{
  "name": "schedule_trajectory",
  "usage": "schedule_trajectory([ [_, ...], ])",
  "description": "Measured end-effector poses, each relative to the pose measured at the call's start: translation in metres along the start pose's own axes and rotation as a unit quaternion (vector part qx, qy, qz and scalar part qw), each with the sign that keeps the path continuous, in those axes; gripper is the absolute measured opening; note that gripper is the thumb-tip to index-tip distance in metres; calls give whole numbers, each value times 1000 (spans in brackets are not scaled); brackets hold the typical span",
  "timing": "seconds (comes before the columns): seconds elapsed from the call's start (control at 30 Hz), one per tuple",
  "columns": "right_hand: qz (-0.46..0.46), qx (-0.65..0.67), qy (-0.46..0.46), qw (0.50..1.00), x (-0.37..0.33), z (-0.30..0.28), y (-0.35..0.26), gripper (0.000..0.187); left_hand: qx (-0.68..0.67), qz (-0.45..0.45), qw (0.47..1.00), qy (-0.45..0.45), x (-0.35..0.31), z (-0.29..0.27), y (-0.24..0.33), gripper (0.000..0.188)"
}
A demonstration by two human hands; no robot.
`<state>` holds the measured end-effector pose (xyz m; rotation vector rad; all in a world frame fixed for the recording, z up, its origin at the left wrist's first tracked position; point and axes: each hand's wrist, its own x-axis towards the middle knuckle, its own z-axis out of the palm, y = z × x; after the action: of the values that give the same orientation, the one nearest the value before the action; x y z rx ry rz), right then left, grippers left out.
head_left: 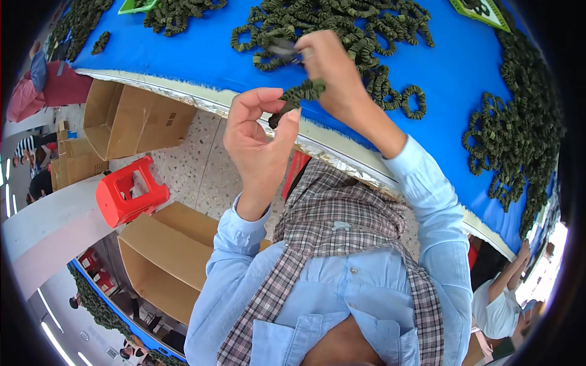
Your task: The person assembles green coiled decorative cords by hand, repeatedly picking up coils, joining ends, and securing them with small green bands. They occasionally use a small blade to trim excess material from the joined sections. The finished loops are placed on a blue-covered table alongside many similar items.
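My left hand (259,128), just past the table's near edge, pinches a dark green gathered-fabric scrunchie (300,93) between thumb and fingers. The scrunchie stretches up toward the right hand. My right hand (332,70) is closed around a small grey metal tool that looks like thread snips (282,49); motion smears its blades. Its lower fingers are close to the scrunchie's upper end, and whether they grip it I cannot tell. Right behind the hands lies a big loose heap of similar scrunchies (329,18). One single scrunchie (414,102) rests to the right of my wrist.
A blue cloth (201,49) covers the table. More scrunchies (519,128) are piled at right, and green baskets (485,13) stand at the far side. Cardboard boxes (143,122) and a red stool (131,189) are on the floor at left. Other people (500,305) are nearby.
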<state>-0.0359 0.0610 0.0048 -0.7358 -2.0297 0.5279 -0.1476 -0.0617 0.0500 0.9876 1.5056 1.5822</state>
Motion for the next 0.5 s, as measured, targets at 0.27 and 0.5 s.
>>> schedule_trajectory([
  [0.27,219,52,-61,973,-39,-87,-54,22,44,35,998,-29,2,18,-16,33],
  [0.5,187,37,-6,982,-71,-93,-49,24,42,-8,997,-65,-8,38,-14,36],
])
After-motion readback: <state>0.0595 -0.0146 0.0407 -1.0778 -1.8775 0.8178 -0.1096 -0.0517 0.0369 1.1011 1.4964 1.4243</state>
